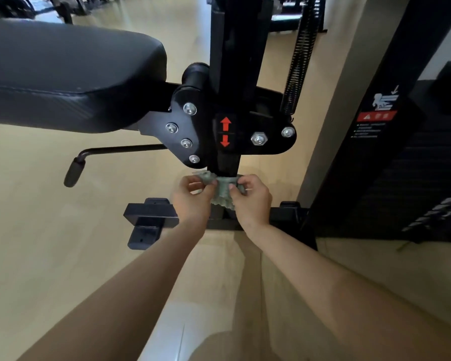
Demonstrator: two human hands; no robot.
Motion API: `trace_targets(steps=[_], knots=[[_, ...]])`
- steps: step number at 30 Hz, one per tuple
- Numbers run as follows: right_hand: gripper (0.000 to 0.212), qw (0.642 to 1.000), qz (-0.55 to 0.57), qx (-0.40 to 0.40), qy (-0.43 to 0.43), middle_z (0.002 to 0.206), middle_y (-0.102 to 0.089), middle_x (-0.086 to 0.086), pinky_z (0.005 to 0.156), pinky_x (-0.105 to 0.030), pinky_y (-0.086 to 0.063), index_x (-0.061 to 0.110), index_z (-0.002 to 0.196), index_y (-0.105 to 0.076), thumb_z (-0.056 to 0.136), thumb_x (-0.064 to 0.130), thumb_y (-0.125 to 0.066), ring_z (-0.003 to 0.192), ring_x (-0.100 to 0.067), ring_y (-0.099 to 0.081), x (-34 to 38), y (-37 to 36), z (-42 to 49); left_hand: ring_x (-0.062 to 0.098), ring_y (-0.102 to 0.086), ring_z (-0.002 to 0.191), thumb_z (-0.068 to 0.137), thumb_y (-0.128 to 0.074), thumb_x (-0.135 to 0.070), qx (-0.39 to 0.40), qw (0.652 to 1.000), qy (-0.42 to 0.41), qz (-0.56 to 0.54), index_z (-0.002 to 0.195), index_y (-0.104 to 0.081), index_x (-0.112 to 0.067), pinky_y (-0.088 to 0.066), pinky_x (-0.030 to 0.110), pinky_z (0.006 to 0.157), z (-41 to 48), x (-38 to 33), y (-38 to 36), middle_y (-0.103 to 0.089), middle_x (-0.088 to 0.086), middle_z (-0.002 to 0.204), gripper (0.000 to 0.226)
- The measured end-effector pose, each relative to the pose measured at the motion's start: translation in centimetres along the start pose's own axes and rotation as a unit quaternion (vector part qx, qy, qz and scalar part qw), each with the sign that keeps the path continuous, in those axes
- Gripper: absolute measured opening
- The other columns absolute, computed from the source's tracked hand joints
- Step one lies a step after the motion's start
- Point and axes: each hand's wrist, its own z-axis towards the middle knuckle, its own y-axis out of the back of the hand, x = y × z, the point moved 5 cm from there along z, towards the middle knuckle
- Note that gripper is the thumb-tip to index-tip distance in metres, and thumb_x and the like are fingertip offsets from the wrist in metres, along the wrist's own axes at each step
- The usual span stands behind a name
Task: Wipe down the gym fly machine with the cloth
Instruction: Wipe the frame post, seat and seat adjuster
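We see our left hand (pixel 190 198) and right hand (pixel 251 199) each pinching one end of the crumpled green cloth (pixel 223 191). It lies bunched across the front of the black seat post (pixel 227 162), just below the bolted adjustment bracket (pixel 261 142), beside the padded seat (pixel 63 74).

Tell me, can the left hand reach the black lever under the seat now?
Probably yes: nothing stands between the left hand and the lever, though that hand now pinches the cloth at the post.

Pale glossy floor (pixel 50 243); dark, blurred equipment (pixel 24 6), perhaps other machines, behind.
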Motion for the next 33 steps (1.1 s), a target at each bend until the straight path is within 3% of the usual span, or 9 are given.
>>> trace_targets(steps=[4, 6, 9, 17, 21, 24, 27, 30, 33], knots=[[0.008, 0.999, -0.034, 0.022, -0.010, 0.088, -0.071, -0.002, 0.074, -0.021, -0.054, 0.009, 0.095, -0.071, 0.088, 0.009, -0.074, 0.084, -0.018, -0.067, -2.8, -1.0, -0.4, 0.018, -0.069, 0.090, 0.079, -0.084, -0.030, 0.007, 0.996, 0.040, 0.078, 0.101, -0.065, -0.023, -0.058, 0.038, 0.081, 1.1, 3.2, -0.2, -0.071, -0.008, 0.095, 0.030], [0.013, 0.998, -0.035, 0.046, -0.039, 0.094, -0.073, -0.004, 0.082, -0.027, -0.058, 0.008, 0.101, -0.073, 0.089, 0.007, -0.073, 0.089, -0.019, -0.069, -4.1, -1.5, -0.6, 0.019, -0.069, 0.091, 0.079, -0.083, -0.026, 0.022, 0.994, 0.059, 0.094, 0.107, -0.065, -0.021, -0.059, 0.041, 0.085, 1.7, 4.6, -0.5, -0.071, -0.004, 0.098, 0.033], [0.023, 0.984, 0.003, 0.153, -0.096, 0.100, -0.075, 0.000, 0.090, -0.035, -0.059, 0.012, 0.112, -0.073, 0.090, 0.006, -0.072, 0.096, -0.016, -0.071, -5.9, -2.5, -0.9, 0.026, -0.070, 0.094, 0.083, -0.078, -0.020, 0.068, 0.988, 0.083, 0.112, 0.111, -0.067, -0.016, -0.060, 0.047, 0.087, 2.3, 6.4, -1.4, -0.072, 0.003, 0.100, 0.031], [0.049, 0.901, -0.043, 0.391, -0.183, 0.134, -0.064, 0.001, 0.108, -0.029, -0.042, 0.019, 0.142, -0.056, 0.095, 0.008, -0.066, 0.124, -0.016, -0.058, -8.7, -3.9, -2.2, 0.028, -0.071, 0.089, 0.089, -0.070, -0.016, 0.139, 0.966, 0.117, 0.186, 0.101, -0.072, -0.013, -0.062, 0.045, 0.082, 3.2, 9.7, -1.6, -0.073, 0.008, 0.093, 0.012], [0.055, 0.905, -0.017, 0.380, -0.190, 0.141, -0.058, 0.004, 0.110, -0.033, -0.042, 0.021, 0.146, -0.052, 0.095, 0.002, -0.061, 0.129, -0.015, -0.053, -9.0, -4.2, -2.7, 0.022, -0.076, 0.087, 0.094, -0.072, -0.019, 0.234, 0.946, 0.223, 0.038, 0.115, -0.069, -0.010, -0.062, 0.029, 0.065, 2.6, 10.6, -0.1, -0.078, 0.008, 0.100, 0.024], [0.054, 0.890, 0.047, 0.402, -0.209, 0.126, -0.067, 0.011, 0.085, -0.024, -0.053, 0.028, 0.138, -0.059, 0.094, -0.003, -0.059, 0.100, -0.006, -0.064, -8.5, -4.7, -3.0, 0.023, -0.076, 0.092, 0.097, -0.067, -0.017, 0.303, 0.919, 0.249, -0.030, 0.119, -0.065, -0.010, -0.061, 0.030, 0.071, 2.2, 9.7, 0.6, -0.076, 0.011, 0.107, 0.024], [0.039, 0.915, 0.064, 0.327, -0.229, 0.120, -0.072, 0.005, 0.092, -0.031, -0.057, 0.021, 0.128, -0.067, 0.092, 0.005, -0.068, 0.105, -0.009, -0.069, -8.2, -4.6, -3.0, 0.024, -0.071, 0.088, 0.098, -0.064, -0.010, 0.280, 0.924, 0.252, -0.061, 0.119, -0.062, 0.001, -0.062, 0.033, 0.079, 2.6, 9.3, 1.5, -0.071, 0.018, 0.108, 0.024], [0.018, 0.985, 0.007, 0.081, -0.154, 0.093, -0.074, 0.004, 0.083, -0.023, -0.056, 0.018, 0.099, -0.073, 0.083, 0.020, -0.081, 0.092, -0.014, -0.070, -7.1, -2.5, -2.7, 0.027, -0.072, 0.089, 0.096, -0.065, -0.005, 0.215, 0.946, 0.234, -0.062, 0.112, -0.062, 0.005, -0.064, 0.033, 0.076, 4.1, 9.8, 2.8, -0.070, 0.021, 0.108, 0.020], [0.040, 0.997, -0.038, -0.044, -0.047, 0.105, -0.062, 0.004, 0.079, -0.022, -0.052, 0.021, 0.105, -0.060, 0.076, 0.028, -0.087, 0.095, -0.015, -0.062, -4.7, -1.4, -3.0, 0.025, -0.073, 0.085, 0.092, -0.072, -0.009, 0.139, 0.980, 0.135, 0.043, 0.105, -0.067, -0.004, -0.063, 0.035, 0.073, 6.3, 10.0, 4.4, -0.073, 0.018, 0.103, 0.015]])
